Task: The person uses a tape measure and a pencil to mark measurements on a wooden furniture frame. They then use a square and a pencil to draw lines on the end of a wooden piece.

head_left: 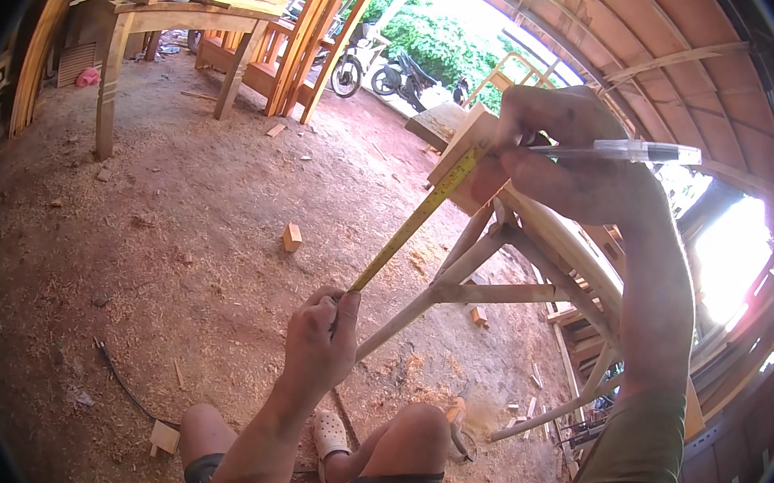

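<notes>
My left hand is closed around the lower end of a yellow tape measure; most of what lies inside that fist is hidden. The tape's blade slants up and to the right, lying at its upper part along the end of a wooden board. Over this board end, my right hand pinches a clear-barrelled pen, its tip pointing left close to the tape. Part of the board is covered by my right hand. Below it stands a support of round wooden poles.
A wooden table stands at the back left beside upright timber frames. Motorbikes are parked beyond. Small wood blocks and shavings lie on the dirt floor, with a dark cable at the lower left.
</notes>
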The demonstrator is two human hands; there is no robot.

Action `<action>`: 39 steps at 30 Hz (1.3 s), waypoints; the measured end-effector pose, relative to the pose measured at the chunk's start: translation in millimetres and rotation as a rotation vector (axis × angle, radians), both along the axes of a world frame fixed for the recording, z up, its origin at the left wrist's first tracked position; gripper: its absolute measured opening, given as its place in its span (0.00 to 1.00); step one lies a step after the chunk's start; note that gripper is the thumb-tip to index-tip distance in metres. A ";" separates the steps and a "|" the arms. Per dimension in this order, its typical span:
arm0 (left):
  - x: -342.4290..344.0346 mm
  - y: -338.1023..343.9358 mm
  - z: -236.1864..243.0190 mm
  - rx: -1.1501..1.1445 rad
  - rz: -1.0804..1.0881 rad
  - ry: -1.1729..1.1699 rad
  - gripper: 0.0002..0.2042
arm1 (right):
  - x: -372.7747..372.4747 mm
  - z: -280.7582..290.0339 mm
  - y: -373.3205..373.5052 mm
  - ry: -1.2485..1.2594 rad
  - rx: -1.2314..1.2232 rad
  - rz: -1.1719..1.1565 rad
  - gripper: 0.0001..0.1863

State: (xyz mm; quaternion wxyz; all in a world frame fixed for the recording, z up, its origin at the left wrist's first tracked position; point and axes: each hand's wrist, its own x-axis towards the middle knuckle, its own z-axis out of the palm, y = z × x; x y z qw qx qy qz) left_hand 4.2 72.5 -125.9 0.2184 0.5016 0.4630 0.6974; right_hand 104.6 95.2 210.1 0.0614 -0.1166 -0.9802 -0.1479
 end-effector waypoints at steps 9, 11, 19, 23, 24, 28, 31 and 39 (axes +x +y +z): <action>0.4 1.4 -1.5 0.008 -0.006 0.005 0.21 | -0.8 -1.6 0.5 0.025 0.033 -0.044 0.05; 0.7 1.8 -1.7 0.027 0.012 0.006 0.21 | -0.1 -0.6 1.5 0.011 0.025 0.000 0.04; 2.2 1.8 -2.2 0.004 0.001 -0.013 0.21 | 0.8 -0.4 2.0 0.013 0.053 -0.019 0.05; 0.5 0.2 -1.8 -0.009 -0.001 -0.008 0.21 | -0.4 -2.0 -1.9 0.027 -0.004 -0.034 0.06; 0.7 0.1 -1.6 -0.008 -0.002 -0.009 0.21 | 0.0 -1.6 -1.2 0.026 -0.003 -0.035 0.06; 1.4 0.3 -2.2 -0.007 0.000 -0.006 0.21 | 1.5 -2.5 2.5 0.028 0.059 -0.008 0.07; 1.8 0.4 -1.9 -0.004 0.003 -0.007 0.21 | -0.5 -1.4 -1.8 0.025 0.069 -0.064 0.08; 1.0 -1.9 -0.3 -0.007 0.003 -0.033 0.21 | -0.9 -2.5 -1.2 0.051 0.049 -0.081 0.08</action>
